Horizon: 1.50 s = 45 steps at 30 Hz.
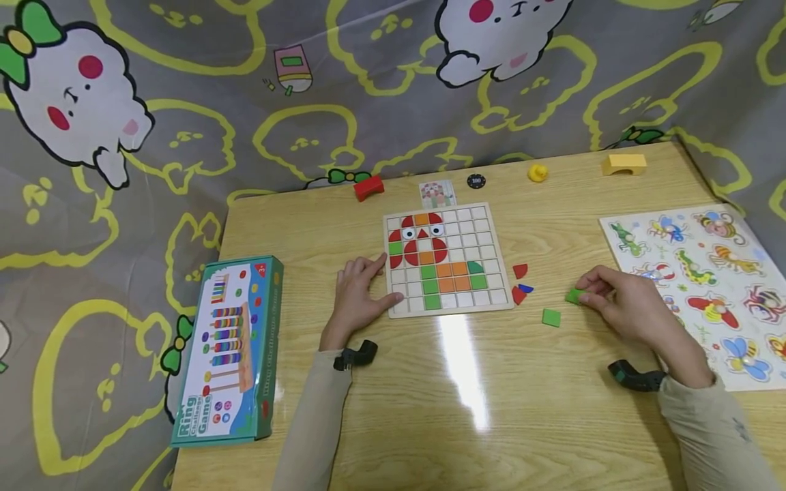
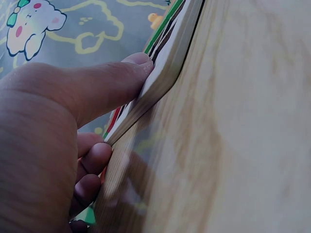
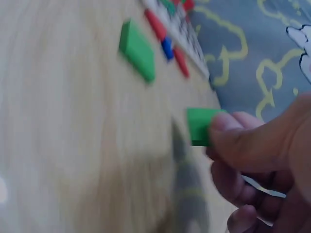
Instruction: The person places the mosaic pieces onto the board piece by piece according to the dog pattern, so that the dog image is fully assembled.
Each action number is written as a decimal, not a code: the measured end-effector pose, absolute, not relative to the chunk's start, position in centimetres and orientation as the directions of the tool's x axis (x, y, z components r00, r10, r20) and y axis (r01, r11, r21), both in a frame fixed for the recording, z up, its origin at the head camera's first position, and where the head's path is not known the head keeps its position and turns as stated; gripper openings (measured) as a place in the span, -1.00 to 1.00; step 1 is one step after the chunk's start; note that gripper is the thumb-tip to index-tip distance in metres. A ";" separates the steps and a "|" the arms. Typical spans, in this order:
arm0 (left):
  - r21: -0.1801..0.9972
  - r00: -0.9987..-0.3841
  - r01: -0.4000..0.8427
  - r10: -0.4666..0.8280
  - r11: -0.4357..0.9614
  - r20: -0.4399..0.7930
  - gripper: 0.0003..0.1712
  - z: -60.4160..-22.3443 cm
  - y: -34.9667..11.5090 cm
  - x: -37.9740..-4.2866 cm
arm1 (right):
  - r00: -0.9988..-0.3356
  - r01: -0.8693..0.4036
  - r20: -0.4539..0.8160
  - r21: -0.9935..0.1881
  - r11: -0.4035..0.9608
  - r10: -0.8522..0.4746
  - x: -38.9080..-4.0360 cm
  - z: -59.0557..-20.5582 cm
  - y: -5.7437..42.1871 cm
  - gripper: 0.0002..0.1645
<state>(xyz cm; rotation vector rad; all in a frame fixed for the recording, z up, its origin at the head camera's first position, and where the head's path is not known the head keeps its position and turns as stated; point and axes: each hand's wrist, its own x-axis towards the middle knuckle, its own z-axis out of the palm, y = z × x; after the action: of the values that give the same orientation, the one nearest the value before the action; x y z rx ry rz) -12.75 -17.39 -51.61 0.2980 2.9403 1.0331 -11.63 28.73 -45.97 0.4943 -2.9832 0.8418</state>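
A wooden grid board [image 1: 445,259] lies in the middle of the table, partly filled with red, orange, green and eye-marked tiles. My left hand [image 1: 359,293] rests at its left side; the thumb [image 2: 116,82] presses on the lower left corner and the index finger touches the left edge. Right of the board, my right hand [image 1: 620,300] pinches a green square tile [image 3: 200,125] between thumb and fingers, above the table. Another green square tile [image 1: 551,318] lies just left of that hand. Two red quarter-round pieces [image 1: 520,271] and a small blue piece [image 1: 525,289] lie beside the board.
A ring game box [image 1: 233,348] lies at the left. An insect picture board [image 1: 706,293] lies under the right forearm's side. Along the back are a red block [image 1: 369,188], a picture card [image 1: 437,194], a black chip [image 1: 476,181], a yellow duck [image 1: 537,173] and a yellow arch block [image 1: 624,164].
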 end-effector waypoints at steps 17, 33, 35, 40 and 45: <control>0.626 -0.983 0.167 0.180 0.762 0.042 0.01 -51.7 -17.2 -13.0 | -0.916 -0.274 0.038 -0.788 0.552 -0.400 -13.7 -47.8 19.1 -0.68; 0.617 -0.982 0.176 0.181 0.767 0.055 0.03 -51.6 -17.4 -13.3 | -0.878 -0.418 0.126 -0.672 0.611 -0.462 -13.2 -48.1 17.3 -0.74; 0.615 -0.982 0.174 0.178 0.769 0.056 0.03 -51.7 -17.4 -13.2 | -0.870 -0.437 0.137 -0.660 0.612 -0.474 -13.2 -48.1 17.3 -0.78; 0.620 -0.982 0.177 0.181 0.765 0.057 0.02 -51.7 -17.4 -13.1 | -0.868 -0.455 0.166 -0.643 0.616 -0.468 -13.4 -47.8 18.6 -0.75; 0.618 -0.983 0.166 0.179 0.769 0.041 0.02 -51.8 -17.4 -12.9 | -0.909 -0.397 0.161 -0.616 0.680 -0.385 -13.6 -47.2 21.6 -0.71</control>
<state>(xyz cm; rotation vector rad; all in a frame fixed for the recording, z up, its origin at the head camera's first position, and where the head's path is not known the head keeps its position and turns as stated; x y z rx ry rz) -12.89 -17.42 -51.79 0.2857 2.9355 1.0223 -13.61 21.62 -47.19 0.6668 -2.8632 1.0558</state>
